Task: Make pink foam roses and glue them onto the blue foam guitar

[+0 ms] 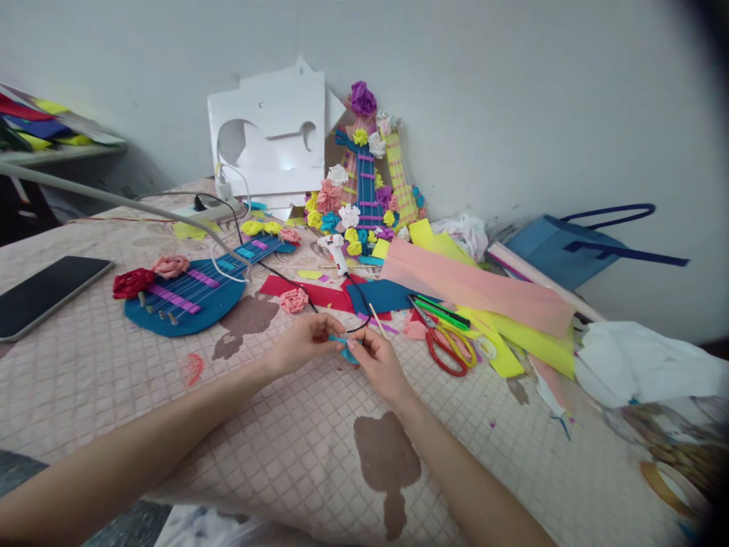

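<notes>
Between my two hands is a small piece of light blue paper [351, 354], pinched by the fingers of both. My left hand [310, 342] grips its left side, and my right hand [380, 366] grips its right side. Fingers cover much of the piece, so its full shape cannot be made out. Just beyond my left hand lies a pink paper rose [294, 301]. To the left rests a blue paper guitar [187, 296] with purple strips, strings and red, pink and yellow paper flowers. A white glue gun [335, 254] stands farther back.
Red-handled scissors [447, 353], a green cutter knife [441, 311] and coloured paper sheets [478, 285] lie at the right. A phone [51, 296] is at the far left. Flower-covered guitars [367, 182] lean on the wall beside white cut board [267, 152]. A cable [273, 270] crosses the table.
</notes>
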`<state>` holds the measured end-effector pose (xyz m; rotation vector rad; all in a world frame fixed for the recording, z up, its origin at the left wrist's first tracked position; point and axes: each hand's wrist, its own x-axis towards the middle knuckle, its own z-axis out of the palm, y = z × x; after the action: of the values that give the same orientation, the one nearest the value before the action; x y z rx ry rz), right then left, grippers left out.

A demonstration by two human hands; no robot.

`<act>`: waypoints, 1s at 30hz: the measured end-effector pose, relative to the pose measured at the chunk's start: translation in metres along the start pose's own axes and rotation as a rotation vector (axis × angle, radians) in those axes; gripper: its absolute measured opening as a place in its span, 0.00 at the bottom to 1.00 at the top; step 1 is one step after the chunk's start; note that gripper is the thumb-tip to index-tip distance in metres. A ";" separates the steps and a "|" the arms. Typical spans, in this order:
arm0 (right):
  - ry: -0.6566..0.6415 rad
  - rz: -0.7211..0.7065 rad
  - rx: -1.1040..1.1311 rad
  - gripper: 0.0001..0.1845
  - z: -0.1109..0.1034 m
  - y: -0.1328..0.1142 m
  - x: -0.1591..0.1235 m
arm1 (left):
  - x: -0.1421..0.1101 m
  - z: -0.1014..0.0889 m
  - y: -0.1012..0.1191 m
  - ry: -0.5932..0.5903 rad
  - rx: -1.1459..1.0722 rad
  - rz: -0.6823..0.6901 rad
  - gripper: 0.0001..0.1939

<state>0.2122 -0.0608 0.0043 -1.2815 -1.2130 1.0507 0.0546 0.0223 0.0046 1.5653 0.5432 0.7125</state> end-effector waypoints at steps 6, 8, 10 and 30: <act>-0.015 0.020 0.023 0.11 0.001 0.002 -0.001 | 0.000 0.000 0.001 0.029 0.002 -0.023 0.19; -0.021 0.020 0.025 0.12 0.001 0.000 -0.001 | 0.000 0.000 0.001 0.024 -0.004 -0.039 0.19; -0.047 0.015 0.022 0.12 0.001 -0.001 -0.001 | 0.000 -0.001 0.001 0.024 -0.001 -0.047 0.19; -0.045 0.021 0.044 0.09 0.000 -0.004 -0.002 | -0.002 0.001 -0.001 -0.018 -0.086 -0.150 0.17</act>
<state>0.2122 -0.0625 0.0078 -1.2451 -1.2054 1.1212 0.0545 0.0204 0.0030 1.4334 0.6023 0.6003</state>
